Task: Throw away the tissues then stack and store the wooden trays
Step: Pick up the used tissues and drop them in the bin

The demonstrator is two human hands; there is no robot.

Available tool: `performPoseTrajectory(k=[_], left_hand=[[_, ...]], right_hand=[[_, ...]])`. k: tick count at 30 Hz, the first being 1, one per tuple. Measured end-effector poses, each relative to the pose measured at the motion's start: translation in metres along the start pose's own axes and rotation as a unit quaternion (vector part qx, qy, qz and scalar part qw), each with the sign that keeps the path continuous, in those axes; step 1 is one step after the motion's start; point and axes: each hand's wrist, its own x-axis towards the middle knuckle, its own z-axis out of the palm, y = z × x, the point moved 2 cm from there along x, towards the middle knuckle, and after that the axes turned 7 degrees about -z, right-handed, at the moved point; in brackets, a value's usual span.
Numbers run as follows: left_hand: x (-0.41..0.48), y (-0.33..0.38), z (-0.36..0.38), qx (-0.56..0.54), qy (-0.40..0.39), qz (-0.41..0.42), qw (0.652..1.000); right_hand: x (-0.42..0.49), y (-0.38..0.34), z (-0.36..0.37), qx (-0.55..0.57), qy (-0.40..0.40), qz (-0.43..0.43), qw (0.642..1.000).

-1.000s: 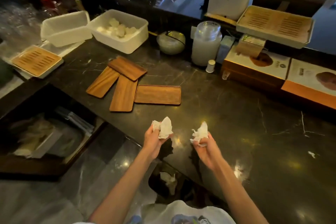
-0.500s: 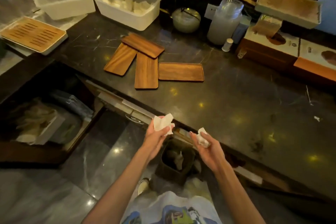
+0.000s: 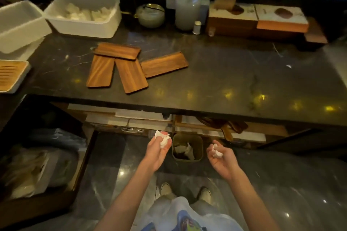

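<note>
My left hand [image 3: 156, 151] holds a crumpled white tissue [image 3: 163, 139] just left of a small olive waste bin [image 3: 200, 141] on the floor. My right hand [image 3: 222, 161] holds a second crumpled tissue [image 3: 216, 151] just right of the bin. The bin has paper inside. Several flat wooden trays [image 3: 131, 73] lie loosely overlapped on the dark marble counter [image 3: 225, 80]; one tray [image 3: 164, 64] sits angled at their right.
White plastic tubs [image 3: 84, 15] stand at the counter's back left, a slatted bamboo tray [image 3: 11, 75] at far left. A jar [image 3: 187, 7], a pot and boxes [image 3: 257, 18] line the back. An open drawer [image 3: 37, 165] juts out at lower left. Shelves lie under the counter.
I have stepped back from the counter. Both hands, still holding their tissues, have come down from the countertop to either side of the bin on the floor.
</note>
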Motion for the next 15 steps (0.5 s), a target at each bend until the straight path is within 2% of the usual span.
performPoseTrajectory(k=[4,7,9,12,15], left_hand=[[0.004,-0.025,0.018,0.014,-0.023,-0.061,0.998],[0.010,-0.039,0.019,0.020,-0.033,-0.105,0.994],[0.025,-0.049,0.016,0.061,-0.018,-0.124,0.990],[0.055,-0.068,0.005,0.125,0.032,-0.109,0.986],[0.085,-0.092,-0.013,0.233,0.069,-0.081,0.967]], right_hand=[[0.000,-0.020,-0.035,0.017,0.087,-0.023,0.996],[0.005,-0.027,-0.056,0.001,0.098,-0.026,0.995],[0.018,-0.025,-0.068,-0.053,0.098,-0.039,0.993],[0.047,-0.018,-0.084,-0.143,0.102,-0.061,0.982],[0.077,-0.003,-0.107,-0.185,0.080,-0.050,0.978]])
